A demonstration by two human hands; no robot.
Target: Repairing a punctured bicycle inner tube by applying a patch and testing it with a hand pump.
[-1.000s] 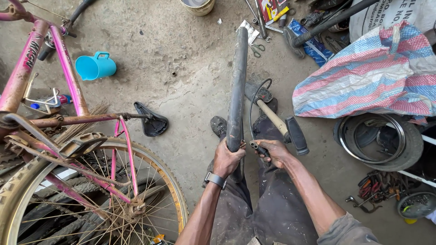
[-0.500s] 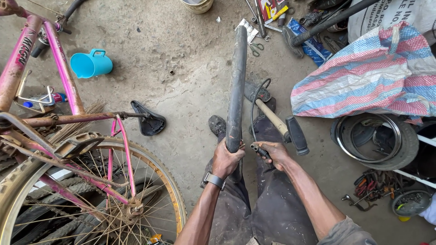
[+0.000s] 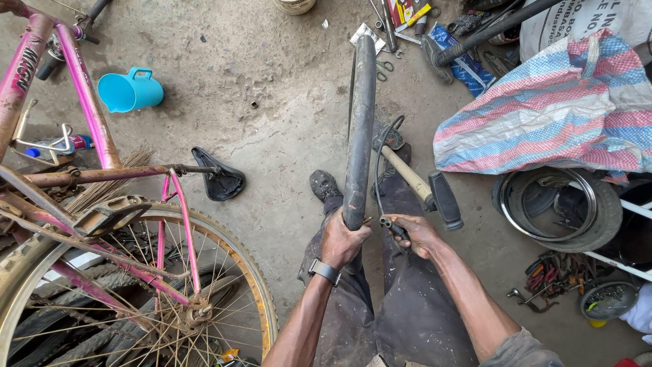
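Top right, a white printed sack (image 3: 598,17) lay behind the striped bag (image 3: 564,109); left hand (image 3: 343,241) kept gripping inner tube (image 3: 360,122), right hand (image 3: 418,234) pinching pump hose nozzle (image 3: 394,225), unchanged vs. earlier.

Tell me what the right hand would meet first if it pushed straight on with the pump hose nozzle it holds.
The right hand points the black hose nozzle leftward at the black rubber inner tube, near its small valve by the left hand. Depth is unclear.
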